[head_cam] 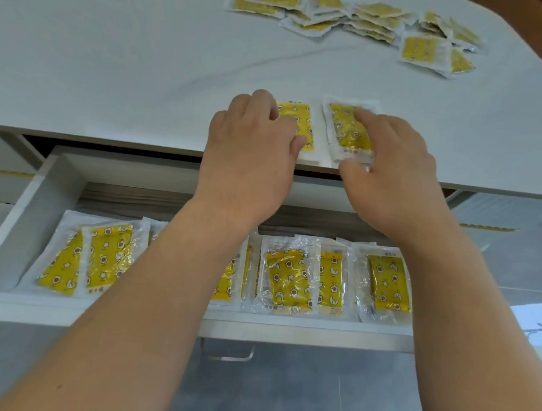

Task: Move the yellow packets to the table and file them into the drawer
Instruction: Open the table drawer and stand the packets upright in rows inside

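With left hand (pixel 251 146) and right hand (pixel 393 175) each pinching a yellow plastic packet (pixel 298 120), lower both flat into the open white drawer (pixel 286 328).

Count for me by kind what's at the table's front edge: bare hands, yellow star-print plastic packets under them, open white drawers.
Bare hands: 2, left hand and right hand
Yellow star-print plastic packets: 2, left packet and right packet
Open white drawer: 1
Total: 5
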The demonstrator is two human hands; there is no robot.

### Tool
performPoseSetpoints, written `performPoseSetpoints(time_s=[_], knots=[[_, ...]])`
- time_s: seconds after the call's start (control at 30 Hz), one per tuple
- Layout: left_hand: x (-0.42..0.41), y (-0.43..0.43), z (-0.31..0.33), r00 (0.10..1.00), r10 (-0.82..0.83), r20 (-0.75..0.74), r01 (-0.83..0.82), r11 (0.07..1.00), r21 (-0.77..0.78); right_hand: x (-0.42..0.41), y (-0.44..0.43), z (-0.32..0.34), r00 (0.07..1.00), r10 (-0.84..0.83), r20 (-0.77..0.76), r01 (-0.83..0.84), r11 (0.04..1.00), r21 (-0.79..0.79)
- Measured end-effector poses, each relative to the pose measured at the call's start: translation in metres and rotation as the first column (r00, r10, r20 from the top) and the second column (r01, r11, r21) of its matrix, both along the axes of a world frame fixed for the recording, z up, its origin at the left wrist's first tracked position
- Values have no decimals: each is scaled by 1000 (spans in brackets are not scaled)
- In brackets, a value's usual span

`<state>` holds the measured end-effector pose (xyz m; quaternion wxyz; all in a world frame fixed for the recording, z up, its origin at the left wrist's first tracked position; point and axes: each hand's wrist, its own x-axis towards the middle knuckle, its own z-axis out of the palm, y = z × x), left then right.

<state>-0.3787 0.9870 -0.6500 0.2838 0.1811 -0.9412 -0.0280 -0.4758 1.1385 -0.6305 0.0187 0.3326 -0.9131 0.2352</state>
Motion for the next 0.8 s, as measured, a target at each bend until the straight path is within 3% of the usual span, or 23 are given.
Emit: performPoseSetpoints(time_s=[0.2, 0.57, 0.7, 0.8], knots=[[0, 1, 3, 999, -27, -22, 31, 983, 179, -3, 1, -8, 995, -42, -87, 37, 997, -66], [2, 5, 10, 999, -38, 2, 34, 922, 386, 0, 2, -8, 998, -41, -49, 37, 996, -77], [1, -1, 10, 997, -16, 79, -24, 874, 485, 1, 0, -10, 996, -90, -9, 90, 996, 21], [-2, -4, 8, 977, -57, 206, -46, 884, 465, -5, -1, -7, 993, -81, 89, 73, 993, 89]])
